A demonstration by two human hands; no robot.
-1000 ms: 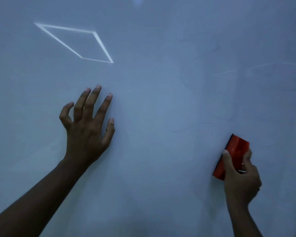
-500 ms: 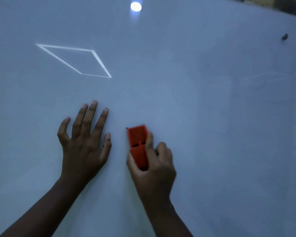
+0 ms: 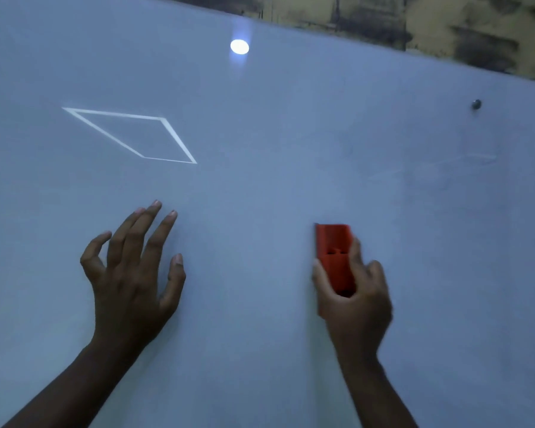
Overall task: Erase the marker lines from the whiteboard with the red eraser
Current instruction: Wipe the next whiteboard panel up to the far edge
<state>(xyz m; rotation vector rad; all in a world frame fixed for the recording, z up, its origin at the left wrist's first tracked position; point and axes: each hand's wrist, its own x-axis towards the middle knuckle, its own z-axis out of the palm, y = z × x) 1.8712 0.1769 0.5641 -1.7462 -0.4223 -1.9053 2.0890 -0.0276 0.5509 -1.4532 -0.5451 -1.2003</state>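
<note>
Dim overall, with a cold blue cast across the glossy pale whiteboard [image 3: 291,186]. Round white lamp glare [image 3: 239,46] near the top, plus a bright quadrilateral outline of reflected light [image 3: 164,119] at upper left. Motion-blurred right hand [image 3: 354,301]; sharper left hand [image 3: 133,273]. Soft shadows under both. Slightly bowed board edge.

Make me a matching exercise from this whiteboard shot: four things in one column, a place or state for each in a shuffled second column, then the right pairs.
Things:
1. red eraser
2. left hand
3. round light glare
4. small dark knob

Places or states:
A. near the whiteboard's right edge
B. fingers spread, holding nothing
C. gripped by the right hand
D. close to the board's top edge

Pairs: 1-C, 2-B, 3-D, 4-A
</note>
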